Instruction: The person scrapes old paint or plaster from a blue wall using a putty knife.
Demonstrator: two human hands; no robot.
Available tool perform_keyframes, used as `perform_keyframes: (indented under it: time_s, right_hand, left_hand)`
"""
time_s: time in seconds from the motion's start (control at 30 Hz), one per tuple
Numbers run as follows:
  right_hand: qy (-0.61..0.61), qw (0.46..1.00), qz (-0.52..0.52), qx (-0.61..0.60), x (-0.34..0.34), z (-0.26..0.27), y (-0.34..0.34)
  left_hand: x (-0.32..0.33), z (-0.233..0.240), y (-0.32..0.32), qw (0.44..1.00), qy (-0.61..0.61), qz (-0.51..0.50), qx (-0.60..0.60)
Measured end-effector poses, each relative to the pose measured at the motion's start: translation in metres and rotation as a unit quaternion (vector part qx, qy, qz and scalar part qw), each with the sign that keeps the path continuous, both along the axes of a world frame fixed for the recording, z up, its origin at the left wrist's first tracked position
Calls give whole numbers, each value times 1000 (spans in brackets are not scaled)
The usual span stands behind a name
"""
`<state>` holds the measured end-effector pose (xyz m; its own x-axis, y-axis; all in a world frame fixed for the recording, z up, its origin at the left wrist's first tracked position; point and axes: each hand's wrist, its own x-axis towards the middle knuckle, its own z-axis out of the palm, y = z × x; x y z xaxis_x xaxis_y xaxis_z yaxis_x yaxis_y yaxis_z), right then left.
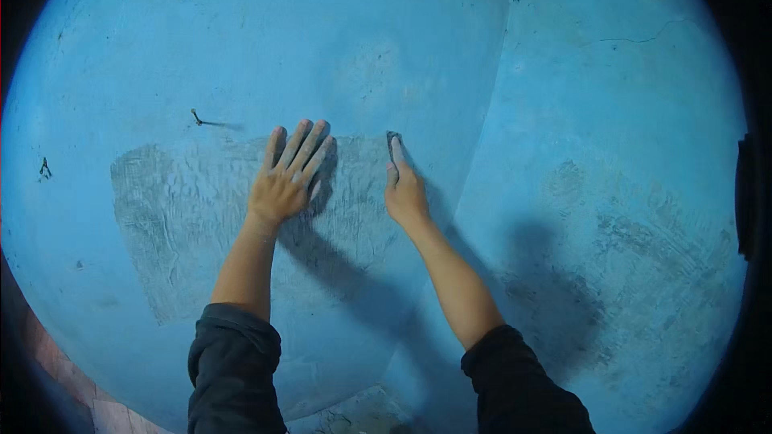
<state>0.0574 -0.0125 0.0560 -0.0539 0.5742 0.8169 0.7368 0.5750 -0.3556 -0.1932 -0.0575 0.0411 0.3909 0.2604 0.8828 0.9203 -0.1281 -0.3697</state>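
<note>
My left hand is pressed against the blue painted wall, its fingers apart and dusted pale. Under it spreads a grey, rough, streaked patch with ripples across its surface. My right hand holds a small dark flat piece against the patch's upper right end, with the index finger laid along it. Most of that piece is hidden by the fingers, so I cannot tell whether it is a scraper or an abrasive.
A bent nail juts from the wall up and left of my left hand. At right, an adjoining wall meets this one in a corner and bears scuffed grey areas and thin cracks. Reddish tiles show at lower left.
</note>
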Motion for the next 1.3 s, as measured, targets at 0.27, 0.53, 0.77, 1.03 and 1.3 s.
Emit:
perform_keyframes:
  time_s: [0.27, 0.53, 0.77, 1.03, 1.3]
  right_hand:
    - [151, 985, -45, -76, 42, 164, 6]
    - [-12, 999, 29, 10, -10, -12, -5]
    - [141, 989, 11, -52, 8, 186, -16]
    - [-29, 999, -1, -32, -22, -6, -10]
    - [166, 982, -42, -82, 26, 197, 18]
  left_hand:
    - [13, 6, 0, 1000, 4, -17, -2]
    - [2, 3, -3, 1000, 2, -8, 11]
    - [7, 3, -2, 1000, -1, -11, 3]
    - [-4, -2, 1, 1000, 2, 9, 6]
    - [4, 0, 3, 1000, -4, -29, 3]
